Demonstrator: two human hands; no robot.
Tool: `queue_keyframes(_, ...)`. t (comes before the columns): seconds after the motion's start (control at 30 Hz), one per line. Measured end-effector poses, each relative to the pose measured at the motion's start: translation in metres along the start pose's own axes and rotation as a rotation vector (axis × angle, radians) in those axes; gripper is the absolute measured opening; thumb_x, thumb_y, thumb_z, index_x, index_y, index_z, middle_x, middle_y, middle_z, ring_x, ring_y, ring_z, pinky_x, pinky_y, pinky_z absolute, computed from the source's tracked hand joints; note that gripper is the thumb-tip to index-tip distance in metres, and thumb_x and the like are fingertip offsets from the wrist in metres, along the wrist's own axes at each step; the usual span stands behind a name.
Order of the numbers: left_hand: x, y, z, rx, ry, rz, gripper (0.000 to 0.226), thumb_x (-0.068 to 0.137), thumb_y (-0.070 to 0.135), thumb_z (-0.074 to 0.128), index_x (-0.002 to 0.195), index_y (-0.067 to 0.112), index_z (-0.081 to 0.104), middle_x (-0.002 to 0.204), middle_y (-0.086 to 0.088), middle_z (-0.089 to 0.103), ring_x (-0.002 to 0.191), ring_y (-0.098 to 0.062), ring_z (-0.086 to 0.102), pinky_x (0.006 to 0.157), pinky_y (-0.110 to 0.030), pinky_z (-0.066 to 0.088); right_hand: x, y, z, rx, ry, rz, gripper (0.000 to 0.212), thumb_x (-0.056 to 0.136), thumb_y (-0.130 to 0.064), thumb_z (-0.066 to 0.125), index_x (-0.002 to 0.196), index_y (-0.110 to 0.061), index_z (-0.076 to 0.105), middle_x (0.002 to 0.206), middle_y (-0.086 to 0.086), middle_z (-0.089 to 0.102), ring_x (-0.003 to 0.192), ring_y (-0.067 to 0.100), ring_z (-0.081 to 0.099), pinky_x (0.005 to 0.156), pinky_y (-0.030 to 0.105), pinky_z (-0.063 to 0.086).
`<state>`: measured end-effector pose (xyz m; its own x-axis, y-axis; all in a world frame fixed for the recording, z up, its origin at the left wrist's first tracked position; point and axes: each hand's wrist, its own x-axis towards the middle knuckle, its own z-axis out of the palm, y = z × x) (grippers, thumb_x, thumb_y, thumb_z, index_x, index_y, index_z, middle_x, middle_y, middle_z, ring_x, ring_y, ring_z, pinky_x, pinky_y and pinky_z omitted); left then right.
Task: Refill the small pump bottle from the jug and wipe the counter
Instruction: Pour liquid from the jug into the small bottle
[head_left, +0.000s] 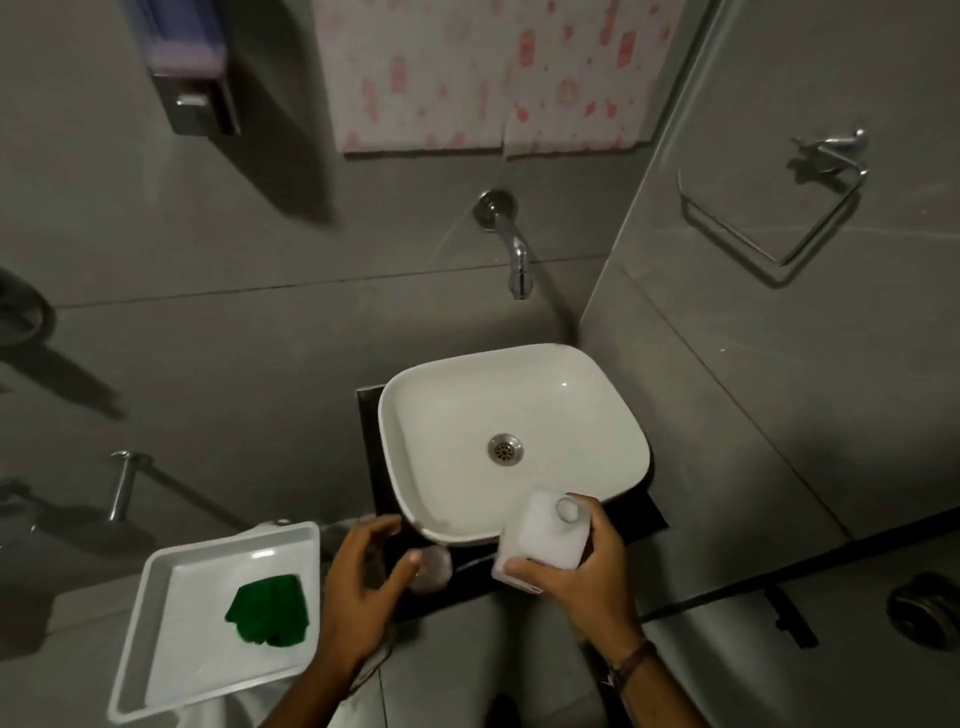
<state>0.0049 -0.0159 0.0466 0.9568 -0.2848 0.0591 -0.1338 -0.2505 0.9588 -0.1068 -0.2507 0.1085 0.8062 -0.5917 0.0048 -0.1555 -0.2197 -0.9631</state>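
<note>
Two bare hands in view, one head camera. Right hand (587, 571) holds one white translucent rectangular plastic jug (540, 535), fingers clamped on its sides, thumb on the near face; a dark band sits on that wrist. Jug count: one, with one round white cap (567, 509) on its top far corner. It is held over the front edge of the black counter slab (644, 514), touching or just above the front rim of the basin; cannot tell which.

Left hand (363, 587) hovers with fingers spread apart and curled, grasping nothing. Just beside its fingertips, on the front edge of the slab, stands one small clear round bottle (434, 569), blurred; no pump head can be made out. Whether the thumb touches it cannot be told.

One white square ceramic basin (514, 441) rests on the slab, with one steel drain (505, 449) at its centre. One chrome wall tap (511, 244) projects above the basin's far edge.

One white rectangular plastic tray (156, 597) lies left of the slab, well apart from the jug. One green crumpled cloth (267, 616) sits near the tray's front right corner. The left forearm crosses the tray's front right corner.

On the walls: one dispenser (195, 78), one pink-patterned white towel (483, 73), one chrome towel ring (779, 208), one chrome bar (122, 486).
</note>
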Motion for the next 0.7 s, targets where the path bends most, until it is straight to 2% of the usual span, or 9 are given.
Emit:
queue_keyframes(0.07, -0.002, -0.037, -0.004, 0.065, -0.112, -0.119, 0.067, 0.063, 0.064, 0.088, 0.123, 0.044, 0.064, 0.126, 0.023, 0.068, 0.119, 0.001, 0.064, 0.103, -0.037, 0.054, -0.007, 0.003, 0.005, -0.032, 0.025, 0.038, 0.076, 0.040, -0.025, 0.101, 0.106, -0.037, 0.067, 0.103, -0.016, 0.074, 0.091, 0.002, 0.071, 0.068, 0.018, 0.058)
queue_keyframes(0.17, 0.008, -0.071, 0.011, 0.168, -0.294, -0.139, 0.095, 0.050, 0.051, 0.095, 0.136, 0.027, 0.062, 0.132, 0.009, 0.066, 0.123, -0.012, 0.063, 0.106, -0.038, 0.051, -0.016, 0.006, 0.006, -0.082, 0.055, 0.063, 0.083, 0.043, -0.027, 0.101, 0.116, -0.035, 0.061, 0.109, -0.017, 0.069, 0.097, 0.003, 0.069, 0.070, 0.018, 0.058)
queue_keyframes(0.23, 0.017, -0.083, 0.021, 0.159, -0.314, -0.172, 0.084, 0.049, 0.040, 0.095, 0.127, 0.025, 0.067, 0.125, 0.009, 0.069, 0.117, -0.014, 0.066, 0.104, -0.040, 0.054, -0.021, 0.004, 0.009, -0.123, 0.080, 0.071, 0.089, 0.043, -0.034, 0.099, 0.121, -0.039, 0.055, 0.113, -0.023, 0.065, 0.100, -0.001, 0.067, 0.069, 0.015, 0.057)
queue_keyframes(0.37, 0.021, -0.093, 0.022, 0.147, -0.340, -0.176, 0.061, 0.055, 0.030, 0.097, 0.112, 0.030, 0.075, 0.109, 0.015, 0.077, 0.104, -0.008, 0.073, 0.097, -0.031, 0.057, -0.027, -0.002, 0.013, -0.153, 0.129, 0.048, 0.087, 0.043, -0.039, 0.094, 0.118, -0.050, 0.051, 0.115, -0.031, 0.060, 0.102, -0.008, 0.062, 0.069, 0.007, 0.054)
queue_keyframes(0.43, 0.016, -0.090, 0.017, 0.102, -0.285, -0.162, 0.059, 0.056, 0.023, 0.100, 0.110, 0.030, 0.077, 0.106, 0.014, 0.079, 0.102, -0.006, 0.074, 0.097, -0.035, 0.059, -0.027, -0.009, 0.017, -0.143, 0.130, 0.025, 0.083, 0.044, -0.039, 0.092, 0.114, -0.054, 0.051, 0.114, -0.032, 0.060, 0.102, -0.007, 0.063, 0.070, 0.009, 0.055)
queue_keyframes(0.5, 0.009, -0.078, 0.007, 0.036, -0.197, -0.144, 0.057, 0.053, 0.021, 0.100, 0.104, 0.035, 0.078, 0.103, 0.017, 0.080, 0.099, 0.000, 0.074, 0.093, -0.027, 0.060, -0.025, -0.021, 0.021, -0.138, 0.113, -0.017, 0.081, 0.047, -0.036, 0.091, 0.113, -0.058, 0.050, 0.114, -0.033, 0.060, 0.103, -0.006, 0.062, 0.072, 0.009, 0.055)
queue_keyframes(0.57, 0.007, -0.054, -0.006, -0.036, -0.126, -0.100, 0.059, 0.051, 0.024, 0.099, 0.104, 0.039, 0.077, 0.106, 0.016, 0.078, 0.098, 0.000, 0.074, 0.086, -0.016, 0.058, -0.020, -0.041, 0.023, -0.145, 0.082, -0.086, 0.082, 0.052, -0.027, 0.093, 0.117, -0.055, 0.050, 0.116, -0.032, 0.059, 0.107, -0.005, 0.061, 0.077, 0.009, 0.054)
queue_keyframes(0.63, 0.013, -0.022, -0.018, -0.089, -0.093, -0.059, 0.061, 0.052, 0.022, 0.102, 0.107, 0.033, 0.078, 0.109, 0.007, 0.079, 0.101, -0.008, 0.076, 0.088, -0.021, 0.060, -0.012, -0.065, 0.022, -0.133, 0.026, -0.146, 0.082, 0.059, -0.022, 0.093, 0.125, -0.046, 0.052, 0.123, -0.026, 0.060, 0.113, 0.000, 0.061, 0.085, 0.013, 0.056)
queue_keyframes(0.7, 0.024, 0.017, -0.030, -0.128, -0.071, -0.004, 0.062, 0.052, 0.027, 0.102, 0.110, 0.027, 0.080, 0.111, 0.003, 0.077, 0.103, -0.012, 0.076, 0.087, -0.023, 0.061, 0.000, -0.096, 0.022, -0.107, -0.042, -0.199, 0.082, 0.064, -0.028, 0.091, 0.134, -0.037, 0.050, 0.130, -0.020, 0.060, 0.121, 0.005, 0.060, 0.092, 0.020, 0.057)
